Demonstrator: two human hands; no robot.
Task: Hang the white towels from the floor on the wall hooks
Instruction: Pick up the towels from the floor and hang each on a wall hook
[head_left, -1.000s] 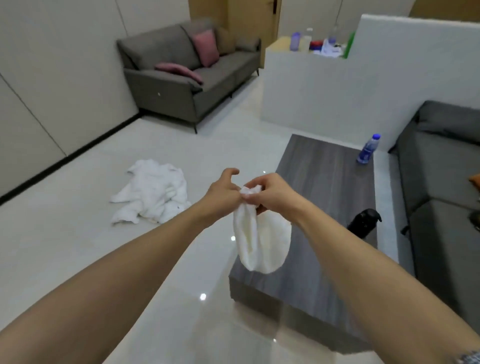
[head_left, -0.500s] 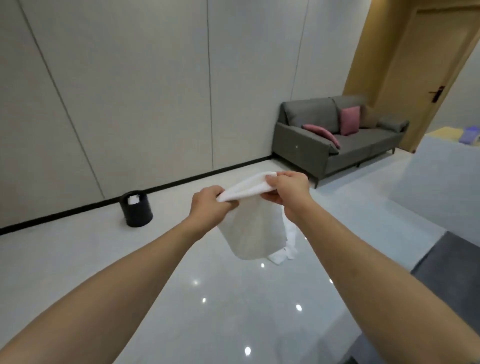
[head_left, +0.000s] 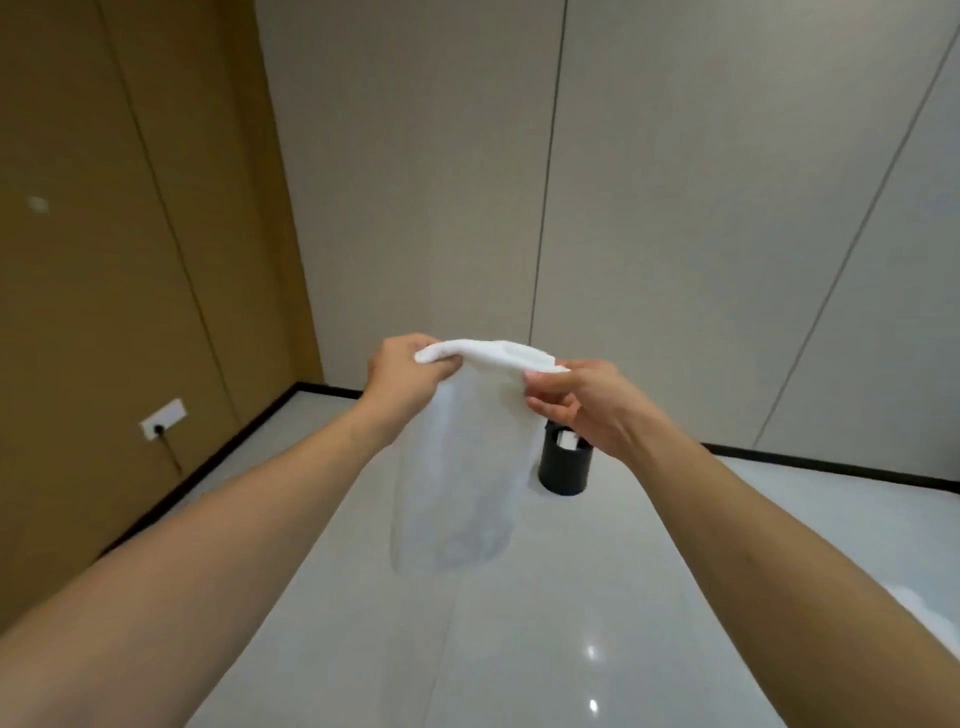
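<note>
A white towel (head_left: 462, 467) hangs in front of me, held by its top edge at chest height. My left hand (head_left: 402, 376) grips the left end of that edge and my right hand (head_left: 576, 402) pinches the right end. The cloth droops down between my forearms. A small pale round mark (head_left: 37, 203) sits high on the brown wall to the left; it is too blurred to tell whether it is a hook. A bit of white cloth (head_left: 922, 613) lies on the floor at the right edge.
A black waste bin (head_left: 566, 465) stands on the glossy floor by the grey panelled wall, partly behind the towel. A white wall socket (head_left: 163, 418) with a cable sits low on the brown wall. The two walls meet in a corner ahead.
The view has swung left, from the sofa and coffee table to the room's corner. My hands have drawn apart along the towel's top edge and still hold it.
</note>
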